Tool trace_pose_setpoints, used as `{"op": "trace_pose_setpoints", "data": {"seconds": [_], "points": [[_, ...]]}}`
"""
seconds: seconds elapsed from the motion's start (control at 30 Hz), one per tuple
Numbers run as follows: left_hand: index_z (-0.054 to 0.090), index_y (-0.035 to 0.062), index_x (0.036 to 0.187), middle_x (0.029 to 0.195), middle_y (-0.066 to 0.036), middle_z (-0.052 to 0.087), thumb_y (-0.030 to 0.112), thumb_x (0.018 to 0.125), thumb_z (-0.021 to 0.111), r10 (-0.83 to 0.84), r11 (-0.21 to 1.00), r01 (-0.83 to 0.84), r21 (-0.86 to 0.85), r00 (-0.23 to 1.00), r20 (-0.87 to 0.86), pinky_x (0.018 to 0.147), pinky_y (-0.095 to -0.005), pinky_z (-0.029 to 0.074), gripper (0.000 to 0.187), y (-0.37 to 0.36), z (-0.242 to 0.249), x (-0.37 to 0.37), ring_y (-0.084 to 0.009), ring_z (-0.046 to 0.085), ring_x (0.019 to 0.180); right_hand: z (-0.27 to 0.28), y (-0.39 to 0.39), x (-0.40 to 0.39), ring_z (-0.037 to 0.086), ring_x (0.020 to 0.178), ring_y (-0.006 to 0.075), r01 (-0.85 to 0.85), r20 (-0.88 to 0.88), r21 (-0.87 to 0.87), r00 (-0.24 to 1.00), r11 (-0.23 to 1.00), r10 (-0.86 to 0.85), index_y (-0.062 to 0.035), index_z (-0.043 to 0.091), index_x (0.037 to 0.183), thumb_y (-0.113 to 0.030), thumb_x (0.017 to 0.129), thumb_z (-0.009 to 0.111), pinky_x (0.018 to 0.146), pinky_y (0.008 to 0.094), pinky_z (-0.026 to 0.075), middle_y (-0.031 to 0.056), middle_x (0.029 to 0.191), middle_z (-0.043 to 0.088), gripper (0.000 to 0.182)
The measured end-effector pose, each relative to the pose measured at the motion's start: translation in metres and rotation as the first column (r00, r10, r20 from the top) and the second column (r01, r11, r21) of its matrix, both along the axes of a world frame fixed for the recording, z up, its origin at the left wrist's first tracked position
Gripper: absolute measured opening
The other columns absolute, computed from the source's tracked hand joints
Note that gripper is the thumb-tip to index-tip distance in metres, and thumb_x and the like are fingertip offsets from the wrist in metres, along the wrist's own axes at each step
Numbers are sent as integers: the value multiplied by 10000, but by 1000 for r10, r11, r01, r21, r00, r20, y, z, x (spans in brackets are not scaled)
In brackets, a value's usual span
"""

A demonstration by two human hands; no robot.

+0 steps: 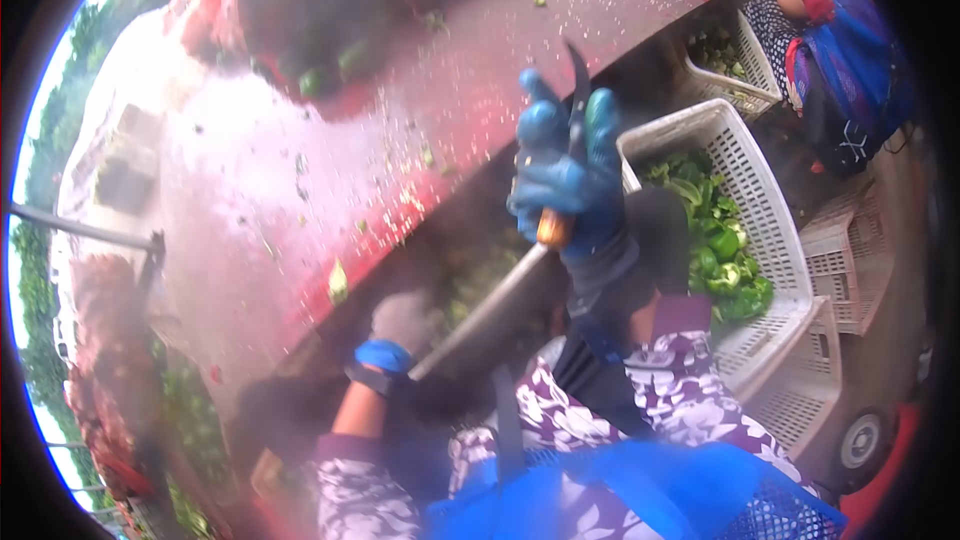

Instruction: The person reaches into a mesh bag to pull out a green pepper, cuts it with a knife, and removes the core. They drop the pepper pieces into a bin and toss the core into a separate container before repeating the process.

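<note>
My right hand (568,165), in a blue glove, is raised in front of the table edge. Its fingers are wrapped round a small curved knife (577,100), dark blade pointing up and the wooden handle end showing below the fist. My left hand (405,322), in a pale grey glove with a blue wrist band, is low by the table's near edge, beside the pale rim of a crate (480,312). It is blurred and its fingers are hidden. A green pepper piece (338,282) lies on the red table (400,150) above that hand.
A white crate (765,210) beside my right arm holds cut green peppers (722,245). More crates (845,260) stand to the right. Another person in blue (850,55) is at the upper right. Seeds and scraps dot the tabletop; a blurred dark mass with green peppers (312,83) covers its far side.
</note>
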State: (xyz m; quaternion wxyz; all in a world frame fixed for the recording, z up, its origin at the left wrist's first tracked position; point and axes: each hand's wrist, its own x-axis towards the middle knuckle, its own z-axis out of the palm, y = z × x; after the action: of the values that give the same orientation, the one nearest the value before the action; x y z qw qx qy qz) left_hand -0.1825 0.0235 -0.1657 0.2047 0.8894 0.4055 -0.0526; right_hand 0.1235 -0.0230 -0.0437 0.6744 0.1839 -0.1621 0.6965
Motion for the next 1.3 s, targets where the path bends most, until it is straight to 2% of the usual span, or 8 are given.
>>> {"op": "trace_pose_setpoints", "data": {"seconds": [0.1, 0.27, 0.37, 0.63, 0.73, 1.1, 1.23, 1.3], "points": [[711, 80, 1054, 975, -192, 729, 416, 890, 641, -47, 998, 42, -53, 994, -101, 851, -514, 541, 380, -2, 28, 14, -393, 690, 962, -7, 6, -4, 552, 699, 137, -46, -161, -27, 986, 999, 41, -79, 459, 1508, -539, 1070, 406, 633, 294, 459, 111, 1310, 646, 637], [676, 2, 1212, 1101, -184, 724, 179, 911, 683, 144, 987, -106, -124, 923, 356, 905, -411, 546, 349, 10, 125, 58, -325, 703, 1032, -9, -1, -8, 446, 608, 60, -36, -175, -165, 985, 986, 7, -69, 481, 1499, -462, 1092, 402, 590, 240, 440, 113, 1248, 690, 571], [728, 73, 1118, 1008, -174, 734, 146, 872, 726, -88, 941, -110, 320, 833, 546, 764, -407, 579, 256, 86, 130, 74, -352, 727, 901, 2, -10, -7, 450, 593, 51, -13, -133, -412, 990, 911, -47, -53, 521, 1448, -413, 1097, 420, 549, 222, 445, 80, 1139, 712, 513], [508, 89, 1440, 1506, -251, 461, 234, 814, 764, 183, 668, -268, 694, 963, 196, 1125, -479, 423, 692, 360, 91, 116, -435, 479, 1354, 6, -11, -7, 660, 689, 134, 76, 3, -631, 995, 772, -96, -25, 548, 1412, -408, 1097, 422, 502, 228, 475, 102, 1076, 723, 512], [492, 113, 1458, 1458, -247, 497, 238, 782, 752, 485, 758, -466, 456, 871, 82, 1110, -464, 440, 735, 420, 74, 124, -420, 504, 1331, -3, -10, -3, 672, 709, 171, 76, -5, -613, 995, 786, -101, -18, 529, 1428, -403, 1107, 375, 546, 276, 494, 131, 1094, 721, 524], [543, 140, 1390, 1267, -215, 624, 347, 680, 788, 470, 782, -550, 294, 829, 301, 991, -437, 510, 779, 368, 64, 74, -394, 626, 1172, 1, 2, -19, 616, 699, 128, 165, 326, -625, 943, 763, 64, 45, 499, 1423, -383, 1073, 485, 563, 230, 502, 174, 1172, 704, 553], [577, 96, 1359, 1153, -208, 712, 405, 707, 818, 491, 830, -556, 33, 759, 428, 928, -427, 540, 760, 289, 76, 60, -343, 698, 1055, 31, 3, -28, 613, 623, 108, 377, 786, -522, 561, 765, 261, 43, 589, 1314, -371, 1042, 548, 508, 236, 497, 123, 986, 712, 497], [563, 36, 1356, 1157, -169, 704, 371, 774, 822, 465, 872, -478, -109, 737, 491, 910, -378, 532, 720, 241, 80, 50, -256, 678, 1053, 27, 4, -36, 613, 593, 99, 340, 780, -499, 577, 797, 243, 38, 610, 1275, -326, 1021, 590, 491, 232, 489, 110, 904, 700, 444]]}}
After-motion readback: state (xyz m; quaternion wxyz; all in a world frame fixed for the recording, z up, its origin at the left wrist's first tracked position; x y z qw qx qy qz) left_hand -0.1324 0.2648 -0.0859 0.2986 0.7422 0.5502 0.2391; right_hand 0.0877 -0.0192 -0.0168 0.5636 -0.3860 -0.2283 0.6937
